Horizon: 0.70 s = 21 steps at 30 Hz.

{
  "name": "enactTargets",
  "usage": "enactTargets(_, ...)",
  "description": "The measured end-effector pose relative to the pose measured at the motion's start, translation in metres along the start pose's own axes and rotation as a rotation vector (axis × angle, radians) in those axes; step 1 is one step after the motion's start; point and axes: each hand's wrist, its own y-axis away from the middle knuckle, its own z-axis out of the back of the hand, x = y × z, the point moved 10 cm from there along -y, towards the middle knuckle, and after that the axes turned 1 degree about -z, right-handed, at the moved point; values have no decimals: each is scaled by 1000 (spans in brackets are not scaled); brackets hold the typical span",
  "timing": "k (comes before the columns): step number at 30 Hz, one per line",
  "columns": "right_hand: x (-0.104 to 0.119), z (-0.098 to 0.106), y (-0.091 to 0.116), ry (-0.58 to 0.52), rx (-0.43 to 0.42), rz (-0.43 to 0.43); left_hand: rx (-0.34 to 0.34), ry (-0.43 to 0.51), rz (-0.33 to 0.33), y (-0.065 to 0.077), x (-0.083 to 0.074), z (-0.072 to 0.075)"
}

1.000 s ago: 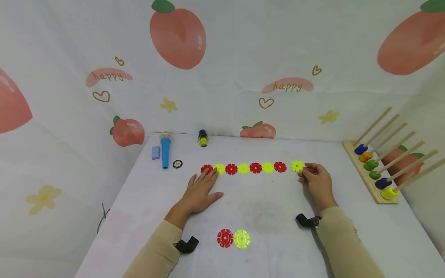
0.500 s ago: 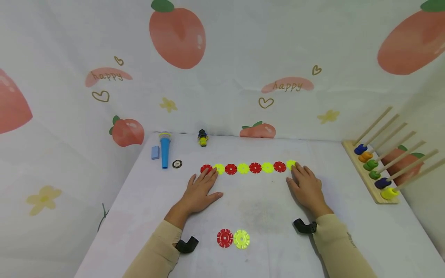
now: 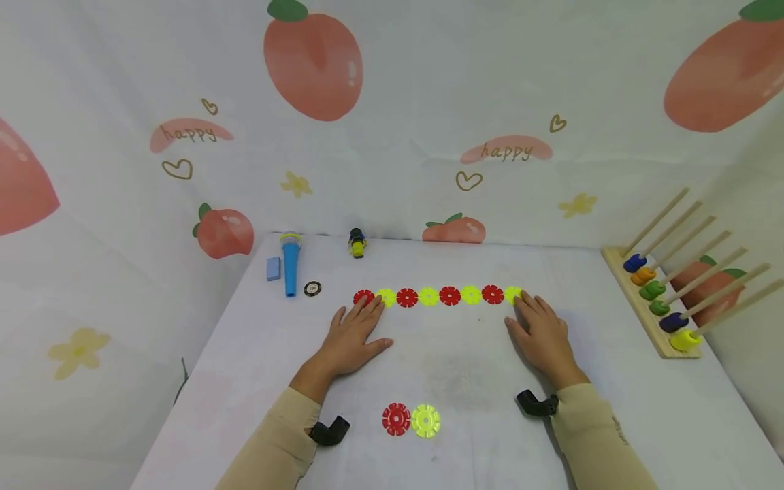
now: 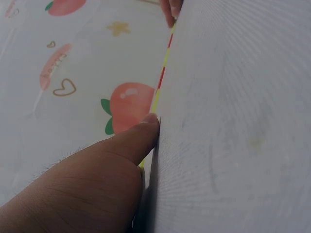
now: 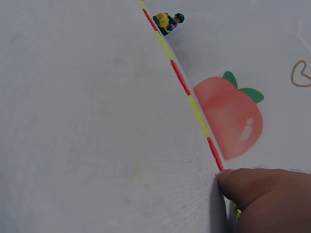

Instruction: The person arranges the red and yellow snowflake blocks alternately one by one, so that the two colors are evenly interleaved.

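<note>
A straight row of notched plastic discs, red and yellow by turns, lies flat across the table, with a red disc (image 3: 407, 298) and a yellow disc (image 3: 471, 295) among them. My left hand (image 3: 352, 340) lies palm down with fingers spread, its fingertips on the leftmost red disc (image 3: 364, 297) and the yellow disc (image 3: 387, 297) beside it. At the other end, my right hand (image 3: 542, 333) rests with extended fingers, fingertips on the rightmost yellow disc (image 3: 512, 294) and partly covering it. In the right wrist view the row (image 5: 198, 114) appears edge-on, the right thumb (image 5: 238, 184) near its end.
A separate red disc (image 3: 397, 419) and yellow disc (image 3: 426, 421) lie nearer the front. At the back left are a blue toy microphone (image 3: 290, 265), a blue block (image 3: 273, 269), a black chip (image 3: 312, 289) and a toy figure (image 3: 357, 243). A wooden peg board (image 3: 655, 306) stands at right.
My right hand has let go of its pinch on the last yellow disc, which has shifted left against the row's end. Those fingers now lie extended on it. My left hand stays put.
</note>
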Motion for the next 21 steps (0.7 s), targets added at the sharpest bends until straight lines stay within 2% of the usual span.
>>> enactTargets(7,-4,-1,1,-31,6,-7,11,-7,6,0,0,-3)
enactTargets(10,-3,3,2,-91,-35,1,12,-12,9,0,0,-3)
enactTargets(14,5,17,7,-305,-147,28,20,-18,16,-1,0,-4)
enactTargets(16,16,17,14,-441,-154,54,22,-19,19,-2,1,-4)
enactTargets(18,33,11,21,-581,-101,88,21,-24,20,-2,1,-4)
enactTargets(21,70,-7,34,-804,73,141,15,-24,22,-1,1,-2)
